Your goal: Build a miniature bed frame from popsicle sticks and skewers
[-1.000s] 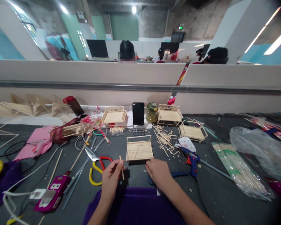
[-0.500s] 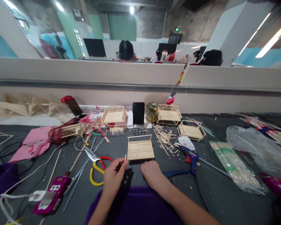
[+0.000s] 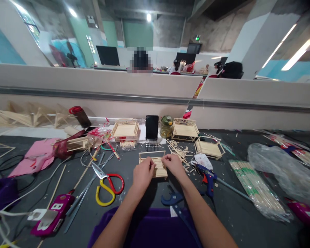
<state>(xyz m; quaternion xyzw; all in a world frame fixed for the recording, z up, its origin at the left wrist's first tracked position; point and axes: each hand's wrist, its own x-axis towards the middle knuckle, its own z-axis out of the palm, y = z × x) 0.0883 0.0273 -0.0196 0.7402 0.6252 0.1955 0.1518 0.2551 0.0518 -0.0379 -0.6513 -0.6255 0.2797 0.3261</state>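
A small bed-like model (image 3: 158, 171) made of thin wooden sticks stands on the dark table, with a raised rail along its far edge. My left hand (image 3: 144, 173) reaches over its left part, fingers closed in a pinch; what lies between them is hidden. My right hand (image 3: 175, 165) is at the model's right rear corner, thumb and fingertips pinched together on something too small to make out. Just below the hands lies a blue pipe cutter (image 3: 175, 199), partly covered by my right forearm. A pile of short wooden sticks (image 3: 182, 151) lies behind my right hand.
Scissors (image 3: 107, 184) lie left, a blue glue gun (image 3: 208, 177) right. Behind stand a phone (image 3: 152, 127) on a stand, a green-lidded bottle (image 3: 166, 126) and more stick models (image 3: 125, 130). A purple bin (image 3: 144, 227) is in front, a power strip (image 3: 53, 214) left, packed sticks (image 3: 257, 187) right.
Both hands have moved forward from the model's near edge to over it. The short stick seen in my left fingers is now hidden. More of the blue pipe cutter shows.
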